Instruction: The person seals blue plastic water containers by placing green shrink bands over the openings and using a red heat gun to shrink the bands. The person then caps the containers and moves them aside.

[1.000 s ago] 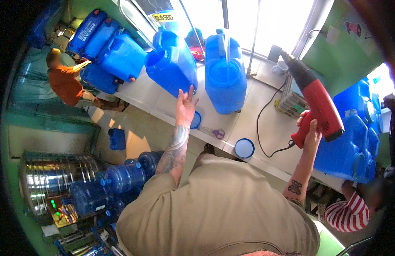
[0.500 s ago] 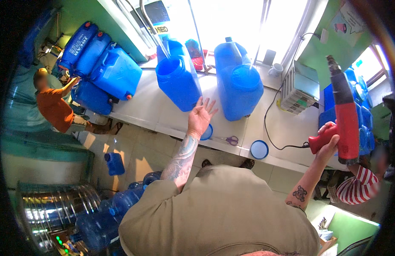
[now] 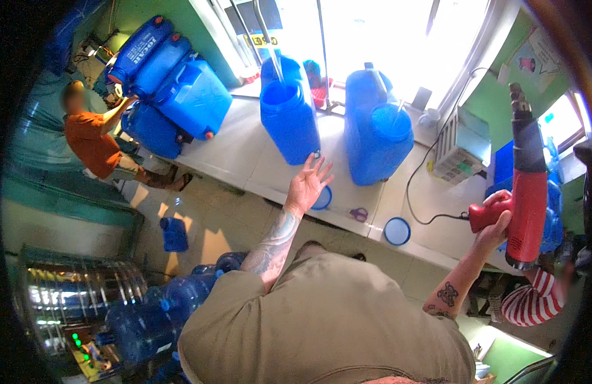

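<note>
My right hand grips the red handle of a heat gun, its dark nozzle pointing up and its cord running back over the counter. My left hand is open with fingers spread, the fingertips at the lower front corner of a blue plastic jug. Whether they touch it I cannot tell. That jug stands uncapped, a clear tube hanging into its mouth. To its right is a second blue jug with a tube at its opening. Beside my left hand lies a round blue lid.
The white counter also bears purple-handled scissors, another blue lid and a grey box-shaped unit. Blue jugs are stacked at the left, near a person in orange. A striped sleeve shows at right.
The view has shifted, so the counter and jugs appear farther right. My left hand stays by the first jug's lower corner, and my right hand still holds the heat gun.
</note>
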A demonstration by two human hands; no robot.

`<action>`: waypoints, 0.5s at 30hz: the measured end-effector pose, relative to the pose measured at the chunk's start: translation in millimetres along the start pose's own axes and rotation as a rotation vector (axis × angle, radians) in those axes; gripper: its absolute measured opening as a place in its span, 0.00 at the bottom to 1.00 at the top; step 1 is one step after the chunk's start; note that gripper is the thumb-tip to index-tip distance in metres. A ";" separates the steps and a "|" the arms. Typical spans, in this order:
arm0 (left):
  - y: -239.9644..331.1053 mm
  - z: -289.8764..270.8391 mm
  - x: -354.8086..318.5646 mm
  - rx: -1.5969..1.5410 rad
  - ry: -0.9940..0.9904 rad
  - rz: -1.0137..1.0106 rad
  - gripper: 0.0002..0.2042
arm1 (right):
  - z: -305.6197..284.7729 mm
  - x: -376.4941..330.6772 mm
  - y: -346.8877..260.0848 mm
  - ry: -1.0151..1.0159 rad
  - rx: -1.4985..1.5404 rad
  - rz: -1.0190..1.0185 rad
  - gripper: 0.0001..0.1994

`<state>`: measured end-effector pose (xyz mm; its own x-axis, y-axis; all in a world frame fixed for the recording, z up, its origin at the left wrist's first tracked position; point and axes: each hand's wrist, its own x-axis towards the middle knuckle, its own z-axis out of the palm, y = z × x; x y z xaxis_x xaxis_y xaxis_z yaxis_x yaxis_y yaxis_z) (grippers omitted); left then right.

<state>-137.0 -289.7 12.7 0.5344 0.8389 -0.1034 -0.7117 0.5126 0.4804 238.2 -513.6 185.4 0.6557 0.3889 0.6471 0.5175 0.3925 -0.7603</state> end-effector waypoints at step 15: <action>210.3 -132.1 52.6 0.512 0.392 0.350 0.28 | 13.8 -20.5 -33.9 -0.380 0.065 0.033 0.33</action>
<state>-318.7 -113.6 -6.7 0.0444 0.9910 -0.1267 -0.4573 0.1329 0.8793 199.7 -523.3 198.6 0.4147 0.6782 0.6067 0.4558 0.4222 -0.7835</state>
